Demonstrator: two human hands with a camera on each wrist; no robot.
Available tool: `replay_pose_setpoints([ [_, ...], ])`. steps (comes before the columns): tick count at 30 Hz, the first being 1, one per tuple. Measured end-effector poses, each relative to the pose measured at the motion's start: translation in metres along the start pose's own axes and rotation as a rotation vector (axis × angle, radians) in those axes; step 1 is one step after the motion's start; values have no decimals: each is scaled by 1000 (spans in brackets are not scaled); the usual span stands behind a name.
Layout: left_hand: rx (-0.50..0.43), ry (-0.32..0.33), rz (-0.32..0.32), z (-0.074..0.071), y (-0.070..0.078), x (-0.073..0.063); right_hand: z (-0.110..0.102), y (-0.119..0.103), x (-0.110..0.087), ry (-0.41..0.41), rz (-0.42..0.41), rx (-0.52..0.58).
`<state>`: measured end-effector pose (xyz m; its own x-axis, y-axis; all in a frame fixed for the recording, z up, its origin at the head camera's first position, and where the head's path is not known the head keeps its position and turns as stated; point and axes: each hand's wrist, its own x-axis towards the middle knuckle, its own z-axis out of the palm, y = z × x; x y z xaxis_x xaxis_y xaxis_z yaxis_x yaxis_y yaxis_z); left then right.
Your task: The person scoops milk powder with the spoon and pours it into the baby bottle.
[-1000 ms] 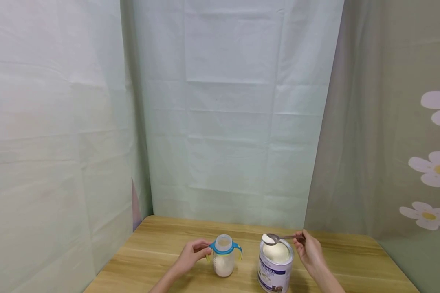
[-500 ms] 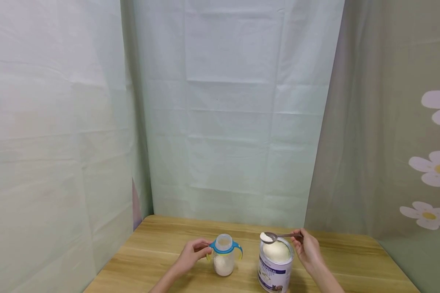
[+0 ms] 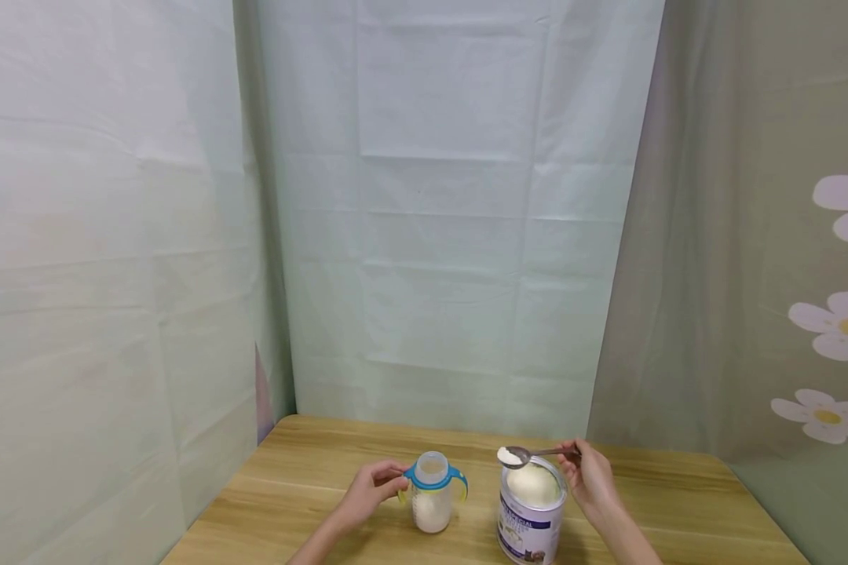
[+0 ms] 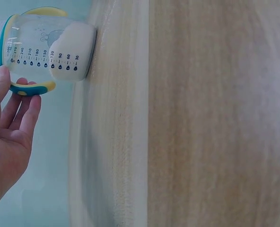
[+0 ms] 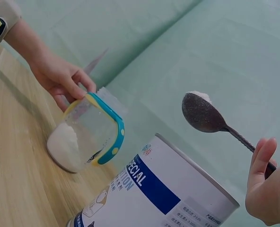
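Note:
A clear baby bottle (image 3: 432, 502) with a blue and yellow two-handled collar stands uncapped on the table, white powder filling its lower part. My left hand (image 3: 370, 493) grips one of its handles (image 4: 33, 88) between thumb and fingers. To the right of the bottle is a white and purple milk powder can (image 3: 530, 526), lidless and heaped with pale powder. My right hand (image 3: 590, 480) pinches the handle of a dark metal spoon (image 3: 517, 457). The spoon's bowl, carrying white powder, is above the can's far left rim.
The wooden table (image 3: 353, 447) reaches back to a pale green curtain (image 3: 438, 314). More cloth hangs on both sides, the right one with printed white flowers (image 3: 823, 416).
The right hand and the powder-laden spoon have shifted slightly left and up over the can. The left hand and the bottle have stayed in place.

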<state>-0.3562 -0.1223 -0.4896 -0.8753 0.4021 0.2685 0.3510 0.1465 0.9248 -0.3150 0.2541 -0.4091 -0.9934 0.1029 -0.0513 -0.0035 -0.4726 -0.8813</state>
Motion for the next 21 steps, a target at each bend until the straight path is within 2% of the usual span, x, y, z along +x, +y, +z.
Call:
replay_pose_setpoints([
  [21, -8, 1, -8, 0, 0, 0, 9, 6, 3, -28, -13, 21],
])
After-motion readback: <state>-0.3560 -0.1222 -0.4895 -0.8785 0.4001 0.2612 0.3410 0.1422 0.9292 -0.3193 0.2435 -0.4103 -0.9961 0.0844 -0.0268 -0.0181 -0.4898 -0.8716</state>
